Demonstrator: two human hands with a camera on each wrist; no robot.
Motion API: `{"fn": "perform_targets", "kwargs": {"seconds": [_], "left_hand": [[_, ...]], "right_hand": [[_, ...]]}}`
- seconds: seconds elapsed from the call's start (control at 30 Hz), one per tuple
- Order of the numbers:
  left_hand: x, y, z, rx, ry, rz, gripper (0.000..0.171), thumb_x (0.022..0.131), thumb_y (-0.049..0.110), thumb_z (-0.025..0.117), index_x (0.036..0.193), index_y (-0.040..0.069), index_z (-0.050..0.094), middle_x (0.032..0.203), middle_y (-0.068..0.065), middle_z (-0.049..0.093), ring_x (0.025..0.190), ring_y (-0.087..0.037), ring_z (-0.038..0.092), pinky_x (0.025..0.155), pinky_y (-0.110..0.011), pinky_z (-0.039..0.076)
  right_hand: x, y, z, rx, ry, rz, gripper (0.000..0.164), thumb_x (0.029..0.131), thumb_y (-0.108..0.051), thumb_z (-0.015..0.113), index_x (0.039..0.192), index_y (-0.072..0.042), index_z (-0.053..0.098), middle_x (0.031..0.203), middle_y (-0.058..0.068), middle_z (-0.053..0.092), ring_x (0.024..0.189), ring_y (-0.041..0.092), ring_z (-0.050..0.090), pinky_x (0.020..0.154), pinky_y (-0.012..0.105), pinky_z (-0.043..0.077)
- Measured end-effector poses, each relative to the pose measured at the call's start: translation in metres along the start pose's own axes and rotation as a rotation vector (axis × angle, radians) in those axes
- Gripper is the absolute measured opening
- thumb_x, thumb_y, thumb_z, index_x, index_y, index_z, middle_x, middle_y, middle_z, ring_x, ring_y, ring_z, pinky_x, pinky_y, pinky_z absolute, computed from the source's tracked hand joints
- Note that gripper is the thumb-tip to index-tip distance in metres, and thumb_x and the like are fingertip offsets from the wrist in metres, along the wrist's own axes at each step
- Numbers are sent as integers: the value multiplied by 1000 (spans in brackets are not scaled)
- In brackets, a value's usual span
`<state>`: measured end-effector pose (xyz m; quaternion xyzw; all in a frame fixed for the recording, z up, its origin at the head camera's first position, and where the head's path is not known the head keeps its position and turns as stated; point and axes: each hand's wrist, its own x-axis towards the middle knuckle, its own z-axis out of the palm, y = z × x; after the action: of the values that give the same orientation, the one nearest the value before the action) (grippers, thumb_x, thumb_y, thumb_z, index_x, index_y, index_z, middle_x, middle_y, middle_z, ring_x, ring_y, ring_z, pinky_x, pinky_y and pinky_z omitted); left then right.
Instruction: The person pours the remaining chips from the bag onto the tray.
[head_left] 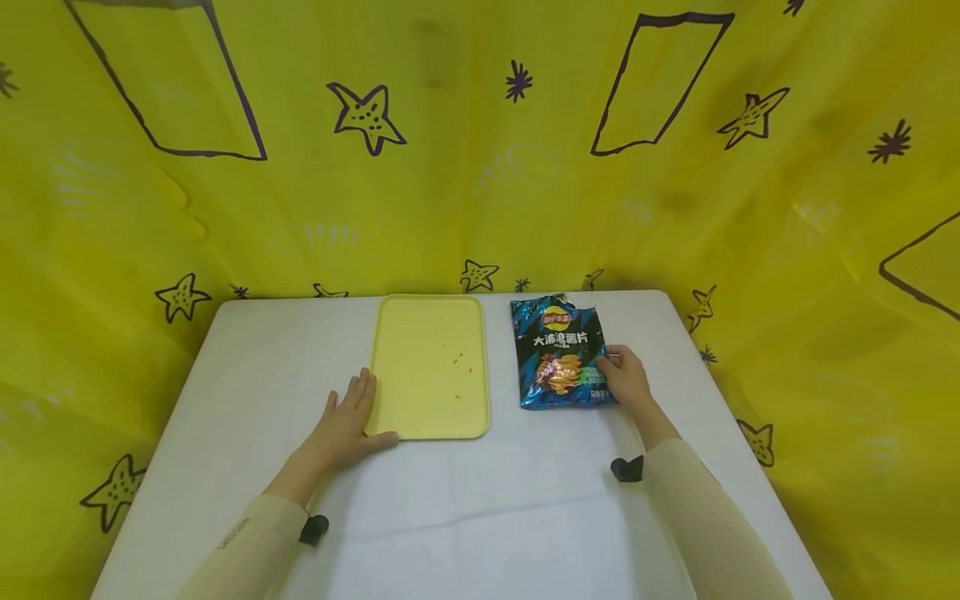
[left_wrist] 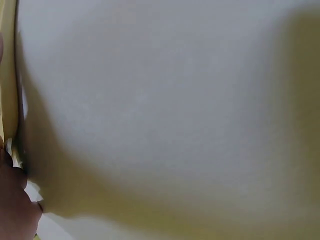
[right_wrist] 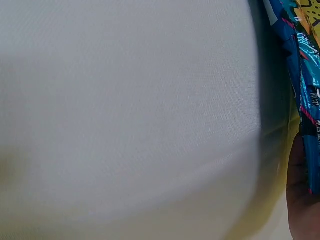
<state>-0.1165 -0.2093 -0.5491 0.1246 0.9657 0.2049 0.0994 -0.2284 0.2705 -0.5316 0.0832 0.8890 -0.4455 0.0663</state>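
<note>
A blue and black potato chip bag (head_left: pixel 558 358), torn along its top edge, stands tilted toward me on the right. My right hand (head_left: pixel 630 379) pinches its lower right side, thumb on the printed front and fingers behind. To the left of the bag lies a pale yellow tray (head_left: pixel 416 367). Against the tray's left edge rests my left hand (head_left: pixel 345 429), its fingers straight and its thumb reaching along the near corner. The left wrist view catches only the tray's side (left_wrist: pixel 9 85) and part of that hand. In the right wrist view the bag (right_wrist: pixel 309 85) shows at the edge.
A few small crumbs (head_left: pixel 461 360) lie on the right half of the tray. Both sit on a table with a white cloth (head_left: pixel 450 542), faintly creased near the front. Yellow curtains (head_left: pixel 450 192) with drawn stars hang close behind the table and along both sides.
</note>
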Motion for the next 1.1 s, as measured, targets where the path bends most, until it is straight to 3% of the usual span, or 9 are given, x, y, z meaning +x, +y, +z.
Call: {"fn": "perform_targets", "kwargs": {"seconds": [0.23, 0.4, 0.53, 0.63, 0.83, 1.1], "left_hand": [[-3, 5, 7, 34, 68, 23, 112, 75, 71, 51, 146, -1, 3, 153, -17, 1, 139, -33, 4, 106, -57, 2], [1, 3, 5, 110, 149, 11, 120, 66, 77, 55, 147, 3, 5, 153, -15, 5, 139, -36, 4, 103, -62, 4], [5, 3, 2, 130, 80, -45, 125, 63, 82, 51, 147, 5, 1, 154, -13, -2, 138, -40, -2, 98, -69, -1], [6, 2, 2, 140, 25, -79, 127, 62, 85, 47, 147, 6, -2, 154, -13, -4, 137, -41, -5, 97, -69, -4], [6, -1, 4, 145, 12, -93, 127, 61, 87, 45, 147, 7, -5, 153, -13, -6, 137, -39, -10, 97, -68, -9], [8, -5, 11, 134, 48, -71, 126, 62, 87, 42, 147, 8, -5, 154, -11, -6, 137, -38, -10, 97, -68, -10]], "right_hand": [[-6, -13, -1, 142, 46, -28, 43, 96, -36, 44, 132, -14, 39, 120, 20, 56, 96, 29, 60, 73, 33, 51], [-14, -35, -5, 221, 49, -169, 41, 96, -26, 48, 135, -20, 39, 98, 21, 64, 71, 26, 61, 58, 30, 50], [-21, -50, -8, 209, 35, -335, 40, 95, -14, 50, 134, -17, 42, 73, 20, 57, 52, 22, 48, 45, 29, 41], [-17, -49, -6, 161, 54, -415, 41, 95, -18, 50, 135, -23, 42, 62, 15, 47, 46, 19, 38, 41, 30, 35], [-10, -51, -2, 63, 98, -467, 39, 93, -34, 51, 131, -39, 44, 79, 3, 62, 60, 18, 49, 53, 28, 41], [-14, -77, -5, -36, 45, -567, 39, 93, -31, 54, 131, -34, 48, 89, 0, 64, 75, 15, 56, 66, 28, 47]]}}
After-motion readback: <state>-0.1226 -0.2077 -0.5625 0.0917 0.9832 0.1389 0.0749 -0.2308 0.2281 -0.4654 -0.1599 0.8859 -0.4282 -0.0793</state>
